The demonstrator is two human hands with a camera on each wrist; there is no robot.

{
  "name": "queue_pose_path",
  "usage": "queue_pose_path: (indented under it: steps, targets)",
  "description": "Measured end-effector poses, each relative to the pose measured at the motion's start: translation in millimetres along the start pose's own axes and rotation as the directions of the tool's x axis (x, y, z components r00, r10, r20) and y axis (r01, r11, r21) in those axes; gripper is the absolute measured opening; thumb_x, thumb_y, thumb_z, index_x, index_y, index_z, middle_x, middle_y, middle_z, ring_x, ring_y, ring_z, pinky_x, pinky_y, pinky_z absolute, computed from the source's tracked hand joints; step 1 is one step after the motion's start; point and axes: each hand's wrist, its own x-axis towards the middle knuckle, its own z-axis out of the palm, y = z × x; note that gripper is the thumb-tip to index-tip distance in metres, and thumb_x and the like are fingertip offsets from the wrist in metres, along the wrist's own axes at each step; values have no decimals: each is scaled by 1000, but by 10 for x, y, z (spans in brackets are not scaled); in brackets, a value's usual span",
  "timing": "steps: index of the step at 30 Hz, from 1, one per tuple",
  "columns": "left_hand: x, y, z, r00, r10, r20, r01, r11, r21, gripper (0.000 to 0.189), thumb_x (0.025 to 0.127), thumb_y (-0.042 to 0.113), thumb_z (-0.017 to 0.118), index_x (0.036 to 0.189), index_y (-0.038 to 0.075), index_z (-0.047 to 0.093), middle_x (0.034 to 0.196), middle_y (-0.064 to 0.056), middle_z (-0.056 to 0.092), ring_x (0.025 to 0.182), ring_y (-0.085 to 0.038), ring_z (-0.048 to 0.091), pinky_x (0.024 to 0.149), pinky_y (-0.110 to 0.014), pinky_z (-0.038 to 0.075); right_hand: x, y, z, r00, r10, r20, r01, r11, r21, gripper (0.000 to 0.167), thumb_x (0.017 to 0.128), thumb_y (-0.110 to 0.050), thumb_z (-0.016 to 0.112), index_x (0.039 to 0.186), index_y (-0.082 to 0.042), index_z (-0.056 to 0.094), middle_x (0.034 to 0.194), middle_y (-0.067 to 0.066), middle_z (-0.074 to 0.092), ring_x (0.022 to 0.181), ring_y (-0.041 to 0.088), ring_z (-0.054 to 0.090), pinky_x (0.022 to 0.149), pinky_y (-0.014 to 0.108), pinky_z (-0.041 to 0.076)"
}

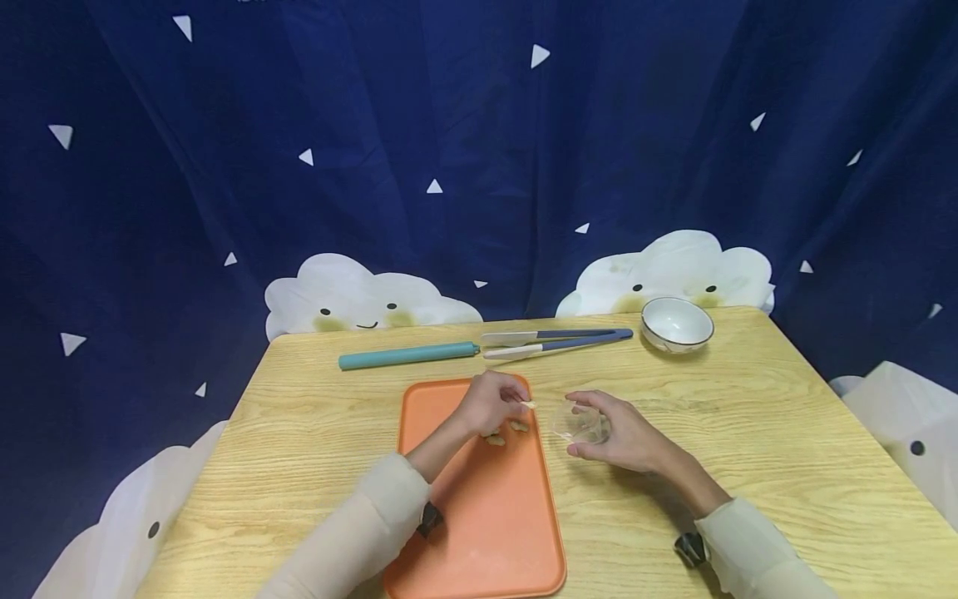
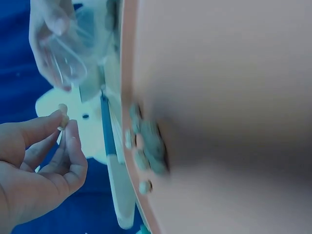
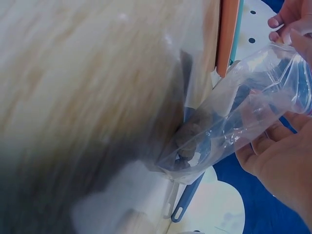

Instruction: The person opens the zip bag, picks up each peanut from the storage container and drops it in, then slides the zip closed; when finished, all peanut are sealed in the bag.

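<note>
My left hand (image 1: 488, 405) is over the far end of an orange tray (image 1: 501, 524). Thumb and fingertips pinch a small beige piece (image 2: 63, 117) with a knobbly shape, perhaps a peanut in its shell. Below that hand, several similar pieces (image 2: 152, 146) lie on the tray by its rim. Right of the tray, my right hand (image 1: 627, 434) grips a clear plastic bag (image 3: 248, 105) near its mouth, fingers curled round it. A few darker lumps (image 3: 189, 141) show at the bottom of the bag. The pinched piece is beside the bag, apart from it.
Behind the tray lie a teal stick-shaped object (image 1: 407, 356) and blue-and-white tongs (image 1: 569, 341). A white bowl (image 1: 676, 323) with a dark rim stands at the table's back right. A dark blue curtain (image 1: 479, 150) hangs behind the wooden table (image 1: 748, 416).
</note>
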Motion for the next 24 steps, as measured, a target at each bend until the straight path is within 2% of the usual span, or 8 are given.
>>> queue_pose_path:
  steps: [7,14,19,24]
  targets:
    - [-22,112,221,997,75,31,-75,997,-8,5,84,4,70,88,1,71,83,-8,69,71,-10,61,63,-19,49,-3,1,16,1000,-3,-4,3,1000,-4,72,74,-40,79,133,-9,51,119,12,65,113,29,59,94,53,44]
    - [-18,155,384,994,90,57,-88,996,-29,8,85,7,69,91,2,72,84,-7,71,73,-10,64,62,-17,49,-8,11,17,1000,0,-13,-1,1000,-18,70,74,-39,79,132,-11,52,123,10,63,114,29,58,94,52,45]
    - [-21,169,354,996,69,56,-66,996,-54,13,88,9,66,97,2,71,86,-6,71,77,-12,64,62,-19,49,-5,25,16,1000,3,-7,-3,1000,-17,71,75,-41,78,133,-10,51,121,9,64,114,30,58,94,53,45]
    - [10,119,202,999,44,10,-44,997,-68,12,87,8,66,97,3,72,86,-7,69,76,-13,63,61,-21,50,-7,21,8,1000,4,-7,-4,1000,-9,72,75,-42,78,133,-9,51,118,11,66,113,30,59,95,54,44]
